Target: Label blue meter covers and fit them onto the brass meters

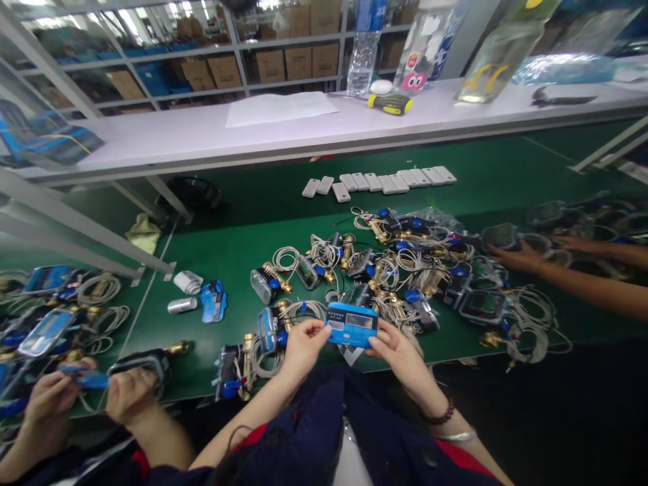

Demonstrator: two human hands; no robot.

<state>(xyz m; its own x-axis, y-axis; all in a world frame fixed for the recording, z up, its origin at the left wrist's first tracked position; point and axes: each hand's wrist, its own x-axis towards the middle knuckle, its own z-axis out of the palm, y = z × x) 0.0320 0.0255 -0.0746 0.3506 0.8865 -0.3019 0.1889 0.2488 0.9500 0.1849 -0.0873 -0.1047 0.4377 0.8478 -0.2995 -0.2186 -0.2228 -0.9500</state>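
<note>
Between my two hands is a blue meter faceplate [353, 335] with a clear window and printed lettering. My left hand [306, 344] pinches its left end between thumb and fingers. Its right end is gripped by my right hand [397, 347]. Just beyond lies a pile of meters with brass fittings [395, 287] and coiled grey cables. To the left of my left hand, a meter with a blue face [266, 331] sits close to the bench edge. Farther left, a few blue faceplates [213, 301] lie stacked beside two pale rolls [183, 306].
A row of white boxes [382, 182] lies under the raised shelf [192, 138], which carries bottles [362, 50] and a screwdriver [389, 103]. At left, a co-worker's hands [131, 395] hold a blue piece. Another person's hands [521, 256] touch meters at right.
</note>
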